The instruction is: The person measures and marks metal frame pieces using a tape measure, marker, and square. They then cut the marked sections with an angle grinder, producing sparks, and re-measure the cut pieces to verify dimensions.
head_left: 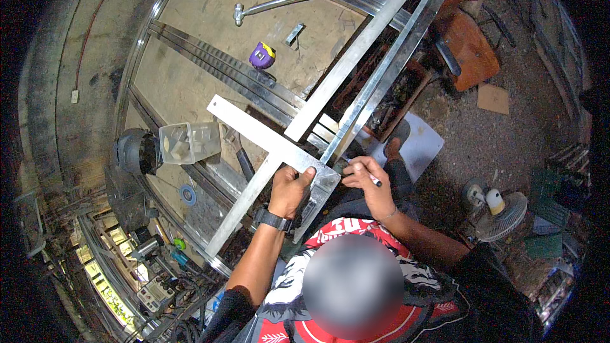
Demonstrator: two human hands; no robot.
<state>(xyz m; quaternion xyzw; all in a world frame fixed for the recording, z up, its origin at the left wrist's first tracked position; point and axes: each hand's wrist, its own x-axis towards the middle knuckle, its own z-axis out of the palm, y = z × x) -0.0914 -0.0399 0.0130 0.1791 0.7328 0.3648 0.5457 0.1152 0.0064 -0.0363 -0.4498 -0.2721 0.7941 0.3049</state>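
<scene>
Finding: the work stands, in my judgement, at the marking-out stage. My left hand [289, 192] grips the near right corner of the flat steel square [244, 124], thumb pressed on its face, fingers curled and partly hidden. The square lies across the pale metal bar [365, 44], beside the near end of the galvanised tube [387, 67]. My right hand [372, 185] pinches a marker [377, 183] close to that end; whether its tip touches metal I cannot tell.

Done: square laid on, marker in hand. The ball-peen hammer [276, 4] and purple tape measure [260, 56] lie aside, far left, unused at present. Outstanding: no finished line is visible, so marking appears incomplete.
</scene>
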